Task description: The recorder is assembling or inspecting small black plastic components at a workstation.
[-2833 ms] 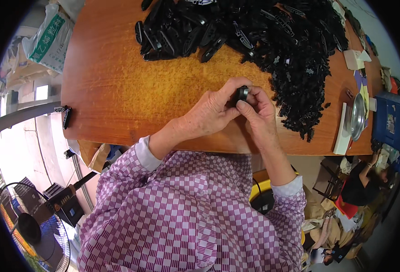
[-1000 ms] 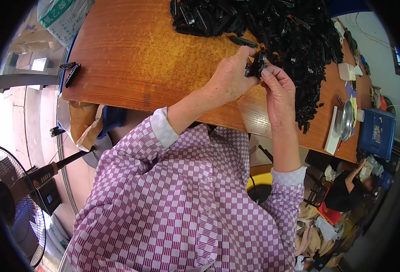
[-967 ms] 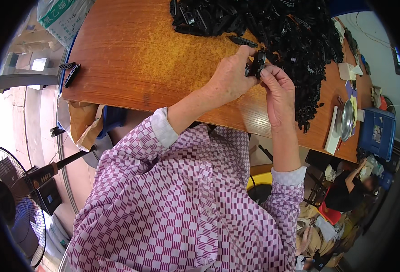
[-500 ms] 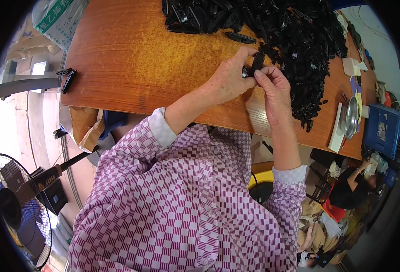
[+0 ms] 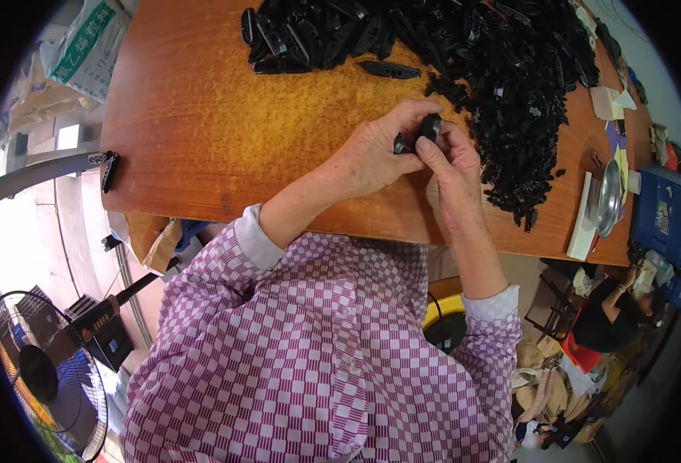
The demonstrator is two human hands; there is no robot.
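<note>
Over the near part of the wooden table point(image 5: 178, 139), my two hands meet. My right hand point(image 5: 456, 170) pinches a small black plastic piece point(image 5: 430, 127), elongated with rounded ends, between thumb and fingers. Fingers of my left hand point(image 5: 371, 150) curl round the same piece from the other side. A second small dark, shiny part point(image 5: 399, 143) shows between my left thumb and forefinger. Just beyond the hands lies a single long black plastic piece with holes point(image 5: 388, 69). Past it spreads a heap of similar long black pieces point(image 5: 317, 35), and on the right a pile of tiny black parts point(image 5: 518, 147).
Two black pieces point(image 5: 109, 171) rest at the table's left edge. To the right are a round metal dish point(image 5: 609, 197), a white strip point(image 5: 582, 220) and a blue case point(image 5: 659, 204). A fan point(image 5: 43, 374) stands lower left; another person point(image 5: 606, 316) sits lower right.
My hands have shifted slightly left and down in the picture, still together on the black piece. The whole view has tilted a little. The piece has turned slightly.
</note>
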